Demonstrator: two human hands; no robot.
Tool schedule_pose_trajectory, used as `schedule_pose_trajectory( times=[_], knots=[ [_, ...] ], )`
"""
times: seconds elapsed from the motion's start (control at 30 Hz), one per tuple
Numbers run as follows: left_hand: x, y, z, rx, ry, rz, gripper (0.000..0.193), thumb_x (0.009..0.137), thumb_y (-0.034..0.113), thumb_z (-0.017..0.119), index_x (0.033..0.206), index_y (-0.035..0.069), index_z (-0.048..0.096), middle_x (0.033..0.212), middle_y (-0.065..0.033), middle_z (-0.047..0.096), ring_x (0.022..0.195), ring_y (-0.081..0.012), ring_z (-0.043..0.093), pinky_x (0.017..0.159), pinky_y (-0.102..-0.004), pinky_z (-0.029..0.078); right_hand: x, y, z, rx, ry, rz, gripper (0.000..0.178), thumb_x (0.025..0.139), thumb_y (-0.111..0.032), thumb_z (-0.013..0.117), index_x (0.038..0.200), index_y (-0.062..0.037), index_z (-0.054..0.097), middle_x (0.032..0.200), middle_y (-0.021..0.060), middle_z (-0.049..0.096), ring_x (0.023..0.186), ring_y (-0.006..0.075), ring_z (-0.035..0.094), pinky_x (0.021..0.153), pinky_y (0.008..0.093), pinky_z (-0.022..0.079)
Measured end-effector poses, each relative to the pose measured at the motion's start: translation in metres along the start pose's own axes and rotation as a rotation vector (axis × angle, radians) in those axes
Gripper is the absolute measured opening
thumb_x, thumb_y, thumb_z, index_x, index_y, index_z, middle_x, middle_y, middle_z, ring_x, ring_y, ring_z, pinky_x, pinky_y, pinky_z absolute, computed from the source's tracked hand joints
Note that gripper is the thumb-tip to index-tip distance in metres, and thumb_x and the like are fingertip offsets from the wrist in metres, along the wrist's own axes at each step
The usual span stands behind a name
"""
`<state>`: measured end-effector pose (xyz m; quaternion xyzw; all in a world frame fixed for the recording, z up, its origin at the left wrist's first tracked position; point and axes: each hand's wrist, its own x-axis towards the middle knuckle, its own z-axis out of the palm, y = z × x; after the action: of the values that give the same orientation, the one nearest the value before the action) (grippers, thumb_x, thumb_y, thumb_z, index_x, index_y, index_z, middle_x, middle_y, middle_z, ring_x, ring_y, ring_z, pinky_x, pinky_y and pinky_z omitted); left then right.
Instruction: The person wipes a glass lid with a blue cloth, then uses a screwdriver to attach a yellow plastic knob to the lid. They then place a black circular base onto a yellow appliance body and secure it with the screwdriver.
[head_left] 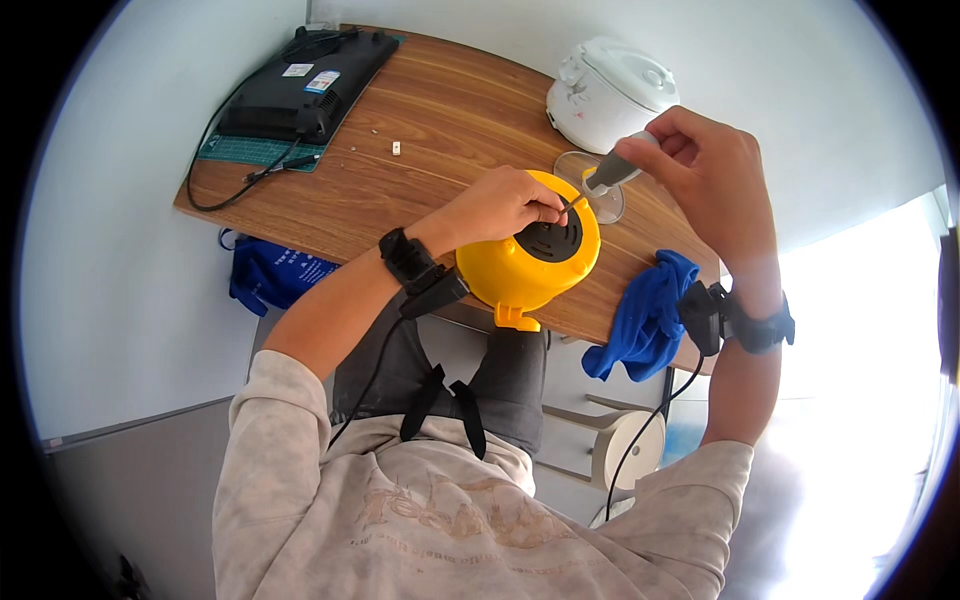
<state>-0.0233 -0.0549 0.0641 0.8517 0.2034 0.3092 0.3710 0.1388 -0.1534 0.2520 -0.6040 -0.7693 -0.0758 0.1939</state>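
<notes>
A yellow rounded appliance, like a small electric pot [520, 280], rests at the table's front edge with its black vented base plate [552, 240] facing up. My right hand [700, 165] is closed round the grey handle of a screwdriver [615, 168], whose thin shaft slants down and left to the base plate. My left hand [510, 205] lies over the far left side of the base, finger and thumb pinched beside the screwdriver's tip. What that pinch holds, if anything, is hidden. Partly behind the pot and screwdriver lies a round glass lid [611, 207].
A white rice cooker [612, 98] stands at the back right. At the far left a black flat appliance [335, 85] with a cable sits on a green mat [245, 150]. A small white piece [396, 148] lies mid-table; a blue cloth [645, 315] drapes over the right front edge.
</notes>
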Motion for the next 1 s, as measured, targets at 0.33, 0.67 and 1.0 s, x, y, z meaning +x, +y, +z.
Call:
schedule_pose_trajectory(
  times=[0.33,0.67,1.0],
  knots=[
    [-0.001,0.007,-0.005,0.005,-0.037,-0.061,0.020,0.095,0.018,0.067,0.109,0.008,0.076,0.100,-0.0103,0.076,0.089,-0.0254,0.071,0.084,-0.0333,0.054,0.008,-0.007,0.012,-0.401,0.067,0.056,0.062,0.089,-0.061,0.063,0.058,-0.0078,0.065,0.045,0.0033,0.051,0.042,0.0190,0.051,0.047,0.0313,0.042],
    [-0.001,0.012,-0.008,-0.066,-0.096,-0.081,0.010,0.096,0.013,0.067,0.104,0.007,0.066,0.098,-0.0072,0.072,0.096,-0.0224,0.066,0.090,-0.0342,0.052,0.011,-0.008,0.018,-0.474,0.074,0.071,0.054,0.095,-0.054,0.058,0.064,-0.0119,0.069,0.049,0.0007,0.056,0.046,0.0190,0.058,0.047,0.0321,0.046],
    [0.003,0.003,-0.002,-0.073,-0.045,-0.051,0.015,0.094,0.015,0.069,0.106,0.007,0.072,0.099,-0.0081,0.075,0.090,-0.0237,0.069,0.084,-0.0332,0.052,0.002,-0.016,0.021,-0.386,0.112,0.115,0.036,0.096,-0.038,0.060,0.082,-0.0078,0.072,0.065,0.0061,0.065,0.057,0.0247,0.065,0.055,0.0360,0.051]
  ],
)
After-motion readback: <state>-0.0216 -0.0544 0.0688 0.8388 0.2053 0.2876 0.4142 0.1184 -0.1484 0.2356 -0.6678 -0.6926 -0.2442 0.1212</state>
